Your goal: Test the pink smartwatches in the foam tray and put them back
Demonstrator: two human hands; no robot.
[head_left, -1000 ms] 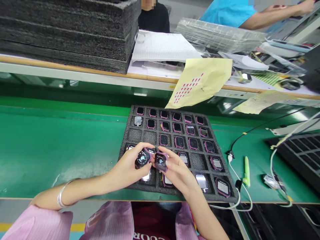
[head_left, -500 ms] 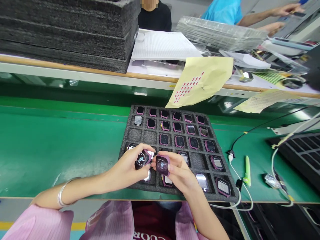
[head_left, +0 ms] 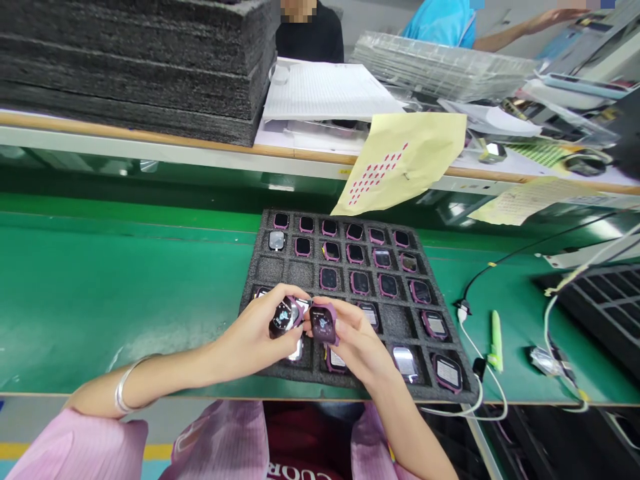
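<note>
Head view: the left hand (head_left: 256, 330) has its fingers bent around one watch (head_left: 282, 319), gripping it with a lit dial showing. The right hand (head_left: 364, 341) grips a second watch (head_left: 323, 323), purple at the case, between fingers and thumb, its screen also lit. Both watches are held side by side above the left half of a dark foam tray (head_left: 301, 275), which lies close to the front edge of the bench (head_left: 125, 287). More purple watches (head_left: 359, 283) sit in the tray's slots. Toward the bench's right end, a light green stick (head_left: 496, 340) lies near a white plug (head_left: 462, 315). Along the bench's back edge, a yellow sheet (head_left: 400, 167) printed with red arrows hangs from a shelf (head_left: 150, 137).
</note>
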